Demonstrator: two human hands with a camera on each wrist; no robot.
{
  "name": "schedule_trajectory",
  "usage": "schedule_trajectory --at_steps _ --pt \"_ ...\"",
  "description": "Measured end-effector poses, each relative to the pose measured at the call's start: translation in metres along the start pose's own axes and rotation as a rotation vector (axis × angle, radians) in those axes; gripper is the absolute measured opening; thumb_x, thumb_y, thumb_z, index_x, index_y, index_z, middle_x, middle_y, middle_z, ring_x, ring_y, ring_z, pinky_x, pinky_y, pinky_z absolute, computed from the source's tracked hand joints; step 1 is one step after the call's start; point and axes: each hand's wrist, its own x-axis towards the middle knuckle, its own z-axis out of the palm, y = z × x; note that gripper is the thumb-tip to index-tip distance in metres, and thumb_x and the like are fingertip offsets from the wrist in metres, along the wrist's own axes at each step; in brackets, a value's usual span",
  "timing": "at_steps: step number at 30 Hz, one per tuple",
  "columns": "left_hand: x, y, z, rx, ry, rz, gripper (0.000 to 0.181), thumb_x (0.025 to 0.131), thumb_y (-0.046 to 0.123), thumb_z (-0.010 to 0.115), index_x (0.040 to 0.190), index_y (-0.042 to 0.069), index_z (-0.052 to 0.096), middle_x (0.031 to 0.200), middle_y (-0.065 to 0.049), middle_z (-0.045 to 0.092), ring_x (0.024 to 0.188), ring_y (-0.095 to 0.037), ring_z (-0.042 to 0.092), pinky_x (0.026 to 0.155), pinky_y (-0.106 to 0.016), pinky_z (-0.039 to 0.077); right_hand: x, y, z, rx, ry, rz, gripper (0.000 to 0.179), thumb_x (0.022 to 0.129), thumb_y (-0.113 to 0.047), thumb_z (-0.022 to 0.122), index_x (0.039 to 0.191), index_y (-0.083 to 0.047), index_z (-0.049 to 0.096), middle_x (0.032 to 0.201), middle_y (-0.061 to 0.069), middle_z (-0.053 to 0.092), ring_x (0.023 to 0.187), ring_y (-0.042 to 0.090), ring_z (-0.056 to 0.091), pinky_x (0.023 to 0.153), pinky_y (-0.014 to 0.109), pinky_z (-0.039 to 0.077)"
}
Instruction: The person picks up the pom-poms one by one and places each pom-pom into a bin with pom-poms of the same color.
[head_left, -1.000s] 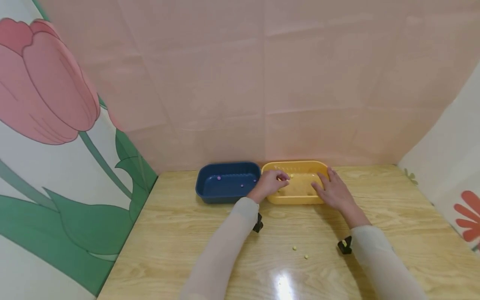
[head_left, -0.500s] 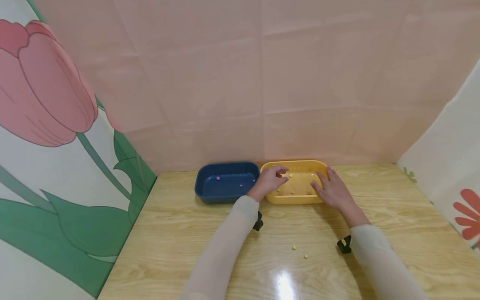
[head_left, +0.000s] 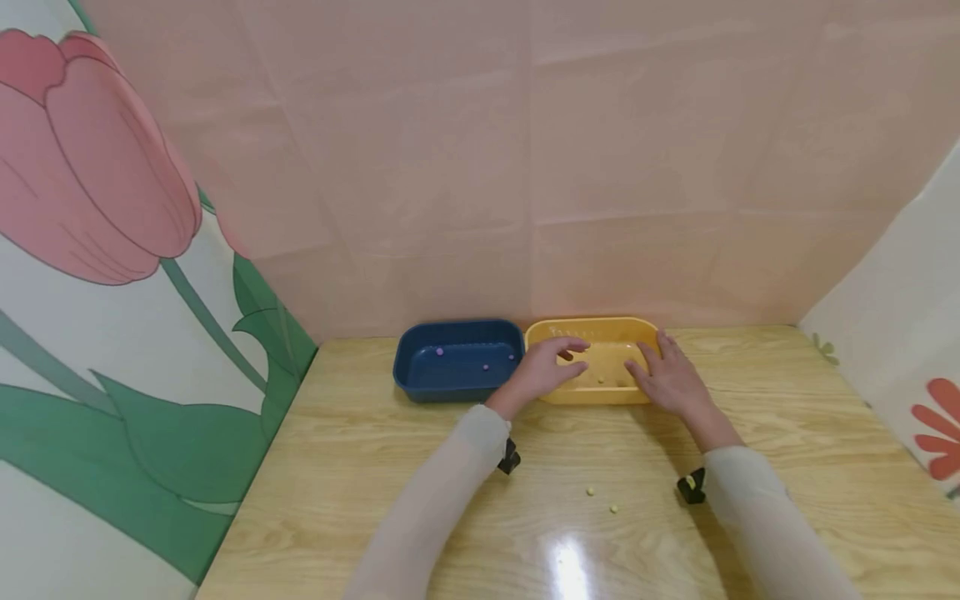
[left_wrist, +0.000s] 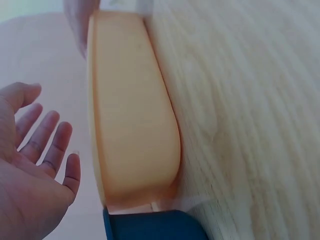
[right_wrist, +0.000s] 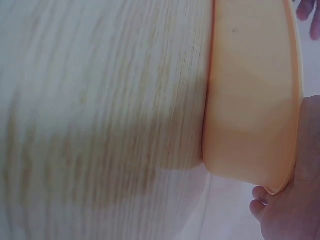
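Note:
My left hand (head_left: pixel 542 368) hovers over the left part of a yellow plastic tray (head_left: pixel 596 396), thumb and fingers spread apart with nothing between them. The left wrist view shows its loose fingers beside the tray's long wall (left_wrist: pixel 132 100). At the tray's right end, my right hand (head_left: pixel 678 385) holds the rim, thumb inside and some fingers outside. Two fingertips (right_wrist: pixel 258 201) show under the rim's corner in the right wrist view. A small yellow bead (head_left: pixel 601 380) lies on the tray floor; my left hand hides part of the inside.
A dark blue tray (head_left: pixel 457 395) stands against the yellow one on the left, with small purple beads (head_left: pixel 439 352) inside. Two yellow beads (head_left: pixel 590 492) lie on the wooden table (head_left: pixel 337 492) between my forearms. A pink cloth (head_left: pixel 420 167) hangs right behind the trays.
My left thumb and fingers went from pinched together to spread wide, and another yellow bead appeared in the yellow tray. The right hand stayed at the rim.

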Motion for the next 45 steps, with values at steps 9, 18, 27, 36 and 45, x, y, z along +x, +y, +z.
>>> schedule_trajectory --at_steps 9,18,27,36,45 --pt "-0.032 0.010 -0.001 -0.002 -0.099 0.092 0.039 0.100 0.031 0.067 0.135 0.016 0.066 0.132 0.005 0.067 0.115 -0.020 0.065 0.097 -0.033 0.052 0.000 0.001 -0.001 0.006 0.011 0.007 0.079 0.108 -0.055 0.031 0.155 0.008 0.029 0.160 0.040 0.001 0.146 0.061 0.004 0.113 0.073 0.012" --pt "-0.056 0.009 0.003 0.045 -0.165 0.159 0.037 0.099 0.027 0.069 0.133 0.014 0.067 0.132 0.000 0.067 0.114 -0.022 0.066 0.099 -0.031 0.051 0.001 0.003 0.003 -0.002 0.025 -0.001 0.075 0.108 -0.051 0.034 0.154 0.008 0.030 0.160 0.041 0.003 0.146 0.061 0.007 0.113 0.073 0.014" --pt "-0.071 0.005 0.014 0.137 -0.307 0.173 0.036 0.099 0.035 0.067 0.132 0.020 0.067 0.132 0.007 0.065 0.113 -0.011 0.063 0.093 -0.017 0.048 0.001 0.003 0.005 -0.026 0.035 -0.002 0.078 0.108 -0.056 0.027 0.156 0.005 0.030 0.160 0.041 0.001 0.146 0.061 0.005 0.112 0.074 0.013" --pt "-0.079 0.005 0.026 0.195 -0.372 0.233 0.035 0.098 0.032 0.069 0.130 0.019 0.069 0.129 0.008 0.066 0.106 -0.006 0.065 0.088 -0.011 0.045 -0.001 0.002 0.004 -0.031 0.055 -0.006 0.077 0.108 -0.056 0.026 0.156 0.005 0.031 0.160 0.041 0.003 0.146 0.060 0.006 0.113 0.073 0.014" --pt "-0.082 0.010 0.033 0.285 -0.402 0.262 0.035 0.098 0.034 0.069 0.130 0.021 0.070 0.128 0.008 0.066 0.103 -0.001 0.063 0.089 -0.010 0.042 -0.001 -0.001 0.003 -0.025 0.041 -0.008 0.076 0.109 -0.055 0.025 0.157 0.004 0.028 0.160 0.041 0.002 0.147 0.059 0.003 0.112 0.073 0.014"
